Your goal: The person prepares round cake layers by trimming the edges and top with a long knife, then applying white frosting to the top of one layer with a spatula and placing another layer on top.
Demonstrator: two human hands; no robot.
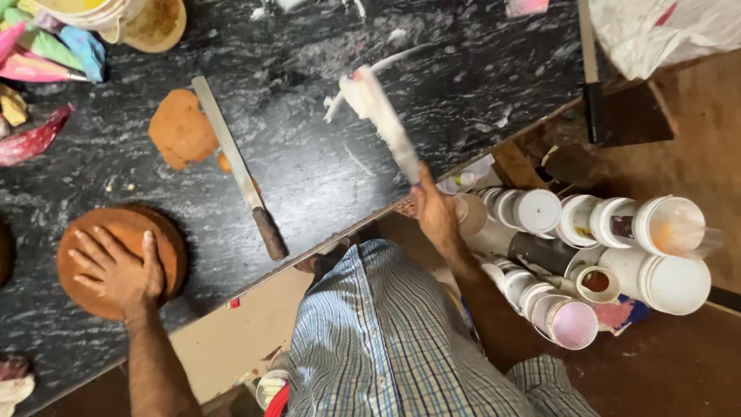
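Beside the right hand (434, 212), white round lidded tubs (671, 282), one pink-lidded

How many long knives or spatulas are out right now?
2. One long knife lies on the black counter beside the torn cake piece; one cream-coated spatula is in the right hand. Others may be hidden.

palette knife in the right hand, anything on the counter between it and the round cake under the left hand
Yes: between the palette knife and the round cake lie a long knife and a brown cake piece, on the counter.
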